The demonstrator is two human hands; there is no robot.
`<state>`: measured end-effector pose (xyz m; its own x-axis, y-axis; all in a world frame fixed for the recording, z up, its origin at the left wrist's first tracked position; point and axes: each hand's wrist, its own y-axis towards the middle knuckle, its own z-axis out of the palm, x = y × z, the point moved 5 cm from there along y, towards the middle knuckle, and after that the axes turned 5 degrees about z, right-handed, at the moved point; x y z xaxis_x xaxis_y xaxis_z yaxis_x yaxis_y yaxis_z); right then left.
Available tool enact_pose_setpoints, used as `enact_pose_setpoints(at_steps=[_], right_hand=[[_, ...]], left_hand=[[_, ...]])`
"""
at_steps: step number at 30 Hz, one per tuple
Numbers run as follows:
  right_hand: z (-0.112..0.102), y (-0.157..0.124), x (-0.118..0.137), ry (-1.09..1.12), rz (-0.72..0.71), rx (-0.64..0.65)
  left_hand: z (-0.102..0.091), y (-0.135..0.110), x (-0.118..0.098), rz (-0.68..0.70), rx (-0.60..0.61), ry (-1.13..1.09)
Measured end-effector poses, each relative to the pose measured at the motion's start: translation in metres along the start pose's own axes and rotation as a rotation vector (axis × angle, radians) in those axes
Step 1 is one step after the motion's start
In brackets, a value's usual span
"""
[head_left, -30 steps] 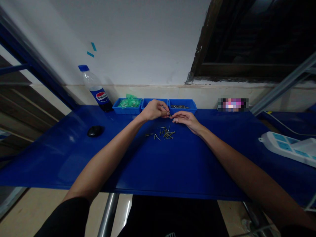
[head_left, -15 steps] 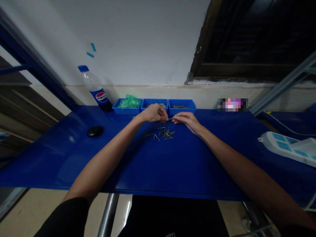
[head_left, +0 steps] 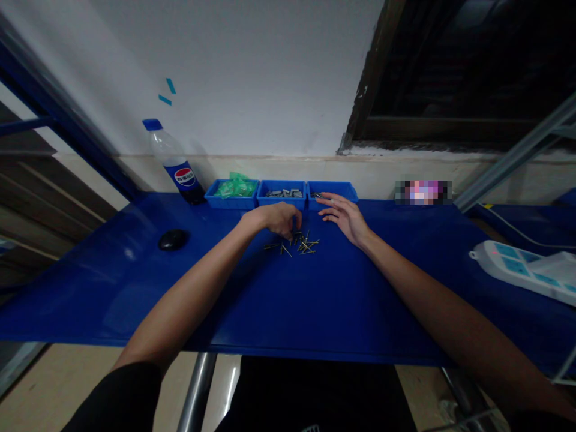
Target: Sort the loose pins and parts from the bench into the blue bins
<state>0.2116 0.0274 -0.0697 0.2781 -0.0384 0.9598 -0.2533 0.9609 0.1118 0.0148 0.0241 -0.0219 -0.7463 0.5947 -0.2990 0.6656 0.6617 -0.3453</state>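
A small pile of thin metal pins [head_left: 300,243] lies on the blue table [head_left: 288,300]. My left hand [head_left: 278,217] rests just above the pile's left side, fingers curled down onto the pins; what they pinch is too small to name. My right hand [head_left: 342,213] hovers to the right of the pile, fingers stretched out toward the right blue bin [head_left: 333,191], holding nothing. Three blue bins stand in a row at the back: the left blue bin [head_left: 231,194] with green pieces, the middle blue bin [head_left: 282,192] with grey metal parts, the right one with dark pins.
A cola bottle [head_left: 173,161] stands at the back left by the wall. A black mouse [head_left: 173,239] lies on the left of the table. A white power strip [head_left: 524,269] sits at the right edge. Metal table legs show below.
The hands, which pinched a pin together between them, have parted. My left hand dropped onto the pile; my right hand opened and reached toward the right bin.
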Motion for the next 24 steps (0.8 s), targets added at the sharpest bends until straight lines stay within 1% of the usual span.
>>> enact_pose_setpoints(at_steps=[3, 7, 12, 15, 20, 24], right_hand=[[0.0, 0.0, 0.0, 0.002, 0.001, 0.003], [0.0, 0.0, 0.0, -0.002, 0.005, 0.007], [0.001, 0.0, 0.0, -0.012, 0.01, -0.005], [0.001, 0.0, 0.001, -0.016, 0.012, -0.006], [0.0, 0.0, 0.0, -0.041, 0.016, -0.003], [0.002, 0.0, -0.002, -0.09, 0.022, 0.02]], left_hand=[[0.001, 0.0, -0.004, -0.002, 0.014, -0.025], [0.0, -0.002, -0.008, -0.02, -0.008, 0.019], [-0.002, 0.0, -0.004, -0.013, -0.051, 0.03], [-0.009, -0.001, 0.002, 0.02, -0.156, -0.005], [-0.027, -0.007, 0.002, 0.179, -0.387, -0.141], [-0.031, -0.006, 0.002, 0.216, -0.474, -0.309]])
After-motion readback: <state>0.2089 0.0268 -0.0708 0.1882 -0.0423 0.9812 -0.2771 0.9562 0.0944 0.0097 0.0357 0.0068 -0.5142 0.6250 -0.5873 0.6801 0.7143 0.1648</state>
